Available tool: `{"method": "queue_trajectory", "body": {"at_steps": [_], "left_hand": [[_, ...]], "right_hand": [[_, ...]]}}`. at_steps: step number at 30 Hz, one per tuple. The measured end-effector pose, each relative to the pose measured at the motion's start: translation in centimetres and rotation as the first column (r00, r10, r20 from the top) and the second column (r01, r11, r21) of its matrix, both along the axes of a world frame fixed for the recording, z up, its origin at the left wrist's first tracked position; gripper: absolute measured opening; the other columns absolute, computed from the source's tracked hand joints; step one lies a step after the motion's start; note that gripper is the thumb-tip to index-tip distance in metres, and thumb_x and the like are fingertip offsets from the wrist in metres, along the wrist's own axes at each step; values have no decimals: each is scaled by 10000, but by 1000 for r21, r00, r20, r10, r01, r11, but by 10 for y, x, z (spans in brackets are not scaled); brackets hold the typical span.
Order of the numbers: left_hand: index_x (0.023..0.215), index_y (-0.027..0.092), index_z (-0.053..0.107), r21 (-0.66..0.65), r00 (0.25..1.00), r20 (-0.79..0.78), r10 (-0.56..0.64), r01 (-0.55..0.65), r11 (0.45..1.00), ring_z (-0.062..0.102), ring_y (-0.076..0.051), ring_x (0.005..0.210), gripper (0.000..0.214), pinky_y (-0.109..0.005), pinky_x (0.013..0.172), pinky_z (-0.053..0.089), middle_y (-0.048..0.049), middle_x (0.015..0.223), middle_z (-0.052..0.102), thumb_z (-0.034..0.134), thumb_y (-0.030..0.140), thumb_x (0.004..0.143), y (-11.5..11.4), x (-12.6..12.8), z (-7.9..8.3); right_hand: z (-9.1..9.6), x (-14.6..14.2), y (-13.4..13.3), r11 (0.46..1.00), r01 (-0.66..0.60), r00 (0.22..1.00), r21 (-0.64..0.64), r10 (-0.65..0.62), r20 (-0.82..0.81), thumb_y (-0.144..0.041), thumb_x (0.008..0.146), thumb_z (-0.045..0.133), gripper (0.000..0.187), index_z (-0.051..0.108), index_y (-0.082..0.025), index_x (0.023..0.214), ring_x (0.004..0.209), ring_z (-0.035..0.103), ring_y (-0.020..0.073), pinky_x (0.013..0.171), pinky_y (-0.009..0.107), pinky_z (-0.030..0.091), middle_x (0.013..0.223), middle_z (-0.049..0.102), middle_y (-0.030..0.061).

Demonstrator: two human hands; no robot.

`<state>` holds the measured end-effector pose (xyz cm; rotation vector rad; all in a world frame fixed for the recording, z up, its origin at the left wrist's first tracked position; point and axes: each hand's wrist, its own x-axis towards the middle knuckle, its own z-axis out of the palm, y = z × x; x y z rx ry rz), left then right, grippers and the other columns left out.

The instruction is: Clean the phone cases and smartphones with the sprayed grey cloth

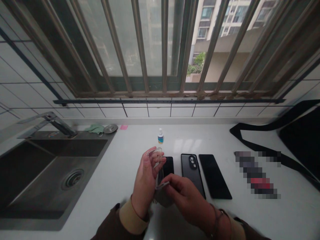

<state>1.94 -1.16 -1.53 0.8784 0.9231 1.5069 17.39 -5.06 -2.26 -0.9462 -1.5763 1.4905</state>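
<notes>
Your left hand (146, 180) grips a clear plastic piece (157, 166); your right hand (186, 196) pinches its lower end, near the surface's (250, 216) front edge; it looks light, slippery; hold by the edges.

A clear plastic phone case (158, 166) stood nearly on edge, its glossy shell held between the left hand (146, 181) and right hand (186, 196).

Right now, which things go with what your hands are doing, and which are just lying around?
Part of the job:
left hand, right hand, clear plastic piece, black phones

Just lying around:
small bottle, tap, green cloth, black strap
</notes>
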Motion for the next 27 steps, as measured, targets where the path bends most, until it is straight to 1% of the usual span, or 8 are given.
{"method": "queue_trajectory", "body": {"at_steps": [4, 7, 10, 12, 15, 17, 19, 27], "left_hand": [[1334, 187, 655, -58, 997, -39, -74, 71, 996, 748, -268, 1058, 651, -435, 929, 640, -160, 1236, 736, 485, 740, 1035, -2, 4, 7], [1238, 178, 715, -118, 976, 11, -216, 216, 969, 740, -259, 1075, 557, -382, 910, 622, -162, 1210, 750, 556, 675, 1039, -6, 4, 14], [1170, 171, 744, -222, 869, 207, -449, 489, 843, 761, -245, 987, 464, -377, 891, 614, -153, 1144, 766, 624, 596, 1029, -11, 2, 21], [1160, 163, 753, -270, 770, 271, -578, 637, 722, 778, -248, 951, 433, -381, 879, 616, -160, 1124, 772, 658, 559, 1011, -13, 0, 25], [1084, 142, 770, -348, 693, 226, -684, 713, 608, 792, -237, 876, 417, -343, 806, 620, -169, 1021, 789, 692, 541, 991, -16, 0, 25], [1022, 137, 767, -387, 705, 175, -687, 691, 610, 783, -214, 787, 432, -313, 736, 615, -157, 926, 790, 694, 562, 988, -17, 1, 24], [994, 140, 757, -397, 733, 149, -664, 659, 639, 773, -203, 735, 447, -299, 695, 610, -145, 880, 787, 687, 581, 991, -16, 2, 23], [949, 122, 764, -354, 892, 140, -430, 451, 819, 756, -186, 702, 347, -266, 646, 599, -140, 861, 788, 691, 460, 981, -4, -9, 27]], "right_hand": [[-6, -2, 6, 989, -18, 972, -150, -19, -236, -534, 1043, 664, 352, 735, -190, 1057, 881, 730, 198, 828, 347, 586, 1005, 777, 70], [2, 8, 11, 956, 277, 930, -93, -292, -225, -549, 1055, 622, 358, 744, -217, 1112, 971, 732, 227, 921, 404, 595, 1088, 787, 82], [13, 26, 18, 707, 695, 717, 135, -696, -43, -540, 1062, 597, 343, 741, -231, 1104, 979, 714, 249, 896, 409, 587, 1053, 782, 86], [18, 35, 21, 637, 733, 658, 241, -753, -12, -521, 1066, 593, 330, 745, -235, 1127, 1002, 724, 258, 887, 404, 587, 1072, 787, 90], [18, 35, 22, 767, 576, 802, 283, -597, -13, -478, 1081, 579, 299, 752, -244, 1150, 1010, 745, 242, 864, 368, 594, 1084, 798, 77], [17, 30, 21, 860, 437, 892, 263, -452, 0, -461, 1089, 569, 286, 750, -243, 1130, 919, 747, 216, 797, 333, 597, 1015, 797, 58], [16, 26, 21, 898, 368, 926, 241, -378, -5, -461, 1085, 574, 285, 748, -236, 1101, 845, 734, 199, 745, 311, 594, 957, 787, 46], [16, 40, 32, 822, 541, 833, 176, -553, 25, -511, 1072, 566, 361, 749, -202, 1039, 860, 705, 214, 784, 338, 580, 930, 769, 54]]}}
